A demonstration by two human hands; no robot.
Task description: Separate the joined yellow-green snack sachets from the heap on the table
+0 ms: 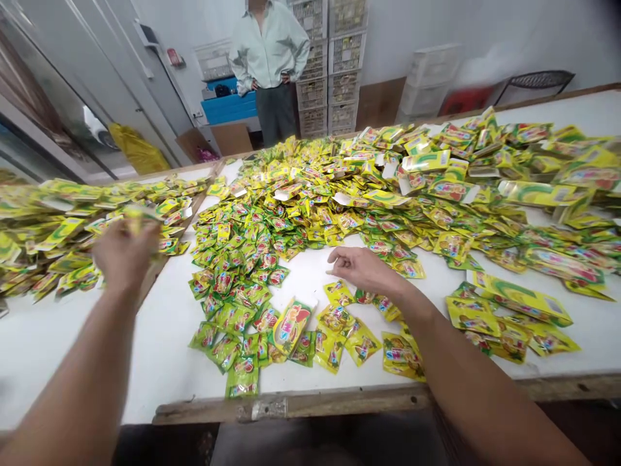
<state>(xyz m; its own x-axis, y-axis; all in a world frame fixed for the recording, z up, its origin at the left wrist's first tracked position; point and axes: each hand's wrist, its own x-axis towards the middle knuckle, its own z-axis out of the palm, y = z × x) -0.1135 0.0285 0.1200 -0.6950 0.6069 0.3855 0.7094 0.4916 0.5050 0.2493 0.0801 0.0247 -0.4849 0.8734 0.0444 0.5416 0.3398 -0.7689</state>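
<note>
Left hand (125, 254) grips a yellow sachet (138, 220), right hand (361, 268) lies half-open, and many more sachets (310, 194) cover the white table (160, 349).

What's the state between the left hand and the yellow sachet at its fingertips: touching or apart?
Touching. The head view shows the left hand gripping the sachet between its fingers, though blur softens the sachet's edges.
</note>
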